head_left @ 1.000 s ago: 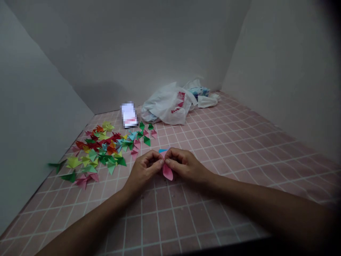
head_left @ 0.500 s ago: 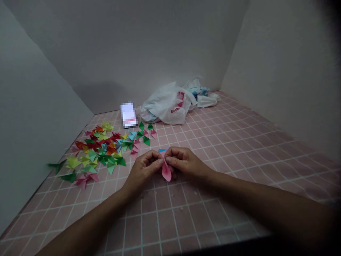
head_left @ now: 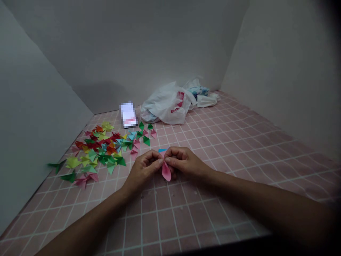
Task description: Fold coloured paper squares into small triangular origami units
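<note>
change: almost nothing since the earlier frames; pink paper sits a touch lower and narrower between the hands, both hands stay in place, pile and bags unmoved
left hand [head_left: 144,168]: knuckles up, resting low over the table, fingers curled in, thumb and forefinger pinched on the left edge of the pink paper
right hand [head_left: 183,161]: mirrors the left, fingers curled, tips pinched on the right edge of the same paper; the two hands' fingertips nearly touch
pink paper [head_left: 166,172]: small folded piece, held between both hands at centre of the table, rounded lower lobe hangs down below the fingertips toward the surface; cannot tell if it touches
blue paper [head_left: 162,150]: thin sliver showing just behind the fingertips, at the top of the pink piece; cannot tell whether it is held or lying on the table
table [head_left: 229,142]: pink surface with white grid lines, grey walls on three sides
folded pieces [head_left: 102,147]: loose pile of small pointed paper shapes, green, red, yellow, light blue, pink, orange; spread left of the hands, nearest ones just beside the left hand, apart from it
white plastic bag [head_left: 167,105]: crumpled, red print, at the back of the table, well apart from the hands
second bag [head_left: 199,93]: white and blue, touching the first bag on its right, near the back corner
blurred white item [head_left: 129,114]: stands just left of the bags, behind the pile
</note>
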A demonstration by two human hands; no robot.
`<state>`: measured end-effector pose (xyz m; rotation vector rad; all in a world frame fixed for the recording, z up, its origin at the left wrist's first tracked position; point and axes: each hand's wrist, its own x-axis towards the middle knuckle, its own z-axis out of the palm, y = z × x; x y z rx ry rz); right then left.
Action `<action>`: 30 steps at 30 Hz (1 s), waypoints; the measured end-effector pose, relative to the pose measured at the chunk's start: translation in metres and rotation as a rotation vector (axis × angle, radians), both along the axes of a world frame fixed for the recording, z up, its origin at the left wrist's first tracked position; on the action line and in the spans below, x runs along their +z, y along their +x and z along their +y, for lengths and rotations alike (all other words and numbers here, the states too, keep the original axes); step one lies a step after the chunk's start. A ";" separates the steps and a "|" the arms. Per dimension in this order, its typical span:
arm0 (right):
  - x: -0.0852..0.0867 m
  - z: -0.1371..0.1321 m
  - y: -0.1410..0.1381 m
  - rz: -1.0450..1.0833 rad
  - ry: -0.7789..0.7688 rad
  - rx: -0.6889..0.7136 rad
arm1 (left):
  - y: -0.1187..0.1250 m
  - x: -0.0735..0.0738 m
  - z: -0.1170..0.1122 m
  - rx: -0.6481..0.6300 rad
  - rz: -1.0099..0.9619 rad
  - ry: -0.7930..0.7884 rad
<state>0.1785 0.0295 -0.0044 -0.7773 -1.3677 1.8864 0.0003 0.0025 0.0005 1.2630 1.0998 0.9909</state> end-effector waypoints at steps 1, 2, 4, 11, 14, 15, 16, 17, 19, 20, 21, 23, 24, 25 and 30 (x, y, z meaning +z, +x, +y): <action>0.000 0.000 0.000 -0.005 0.001 -0.002 | 0.000 0.000 0.000 -0.001 0.002 0.002; 0.001 0.000 0.000 -0.012 0.003 -0.003 | 0.000 0.001 0.000 0.000 0.006 0.004; 0.001 0.000 0.000 -0.026 0.011 -0.001 | 0.001 0.002 0.000 0.006 0.010 0.008; 0.004 0.000 0.000 -0.077 0.047 -0.004 | 0.002 0.003 0.000 0.004 -0.002 0.012; 0.002 0.000 0.000 -0.043 0.040 0.003 | 0.001 0.003 0.000 -0.010 0.009 0.018; 0.002 0.000 0.001 -0.023 0.036 0.009 | 0.001 0.003 0.000 -0.013 0.013 0.017; 0.001 -0.001 0.001 -0.004 0.034 0.016 | 0.001 0.003 0.000 -0.015 0.015 0.015; 0.000 -0.001 0.001 0.010 0.035 0.022 | 0.001 0.003 0.000 -0.016 0.019 0.013; -0.001 0.000 0.001 0.015 0.042 0.029 | 0.001 0.004 0.000 -0.010 0.027 0.018; -0.002 0.000 0.001 0.012 0.042 0.028 | 0.001 0.004 0.000 -0.007 0.033 0.021; -0.002 0.000 0.001 0.009 0.039 0.026 | 0.001 0.004 0.000 -0.006 0.036 0.024; -0.002 0.001 0.001 0.006 0.024 0.022 | 0.001 0.004 0.000 -0.008 0.039 0.025; -0.002 0.001 0.001 0.003 0.020 0.022 | 0.001 0.003 0.001 -0.011 0.038 0.025; -0.002 0.001 0.000 -0.002 0.018 0.024 | 0.001 0.003 0.001 -0.015 0.038 0.025; 0.000 0.002 0.000 -0.022 0.019 0.028 | 0.000 0.003 0.001 -0.022 0.037 0.038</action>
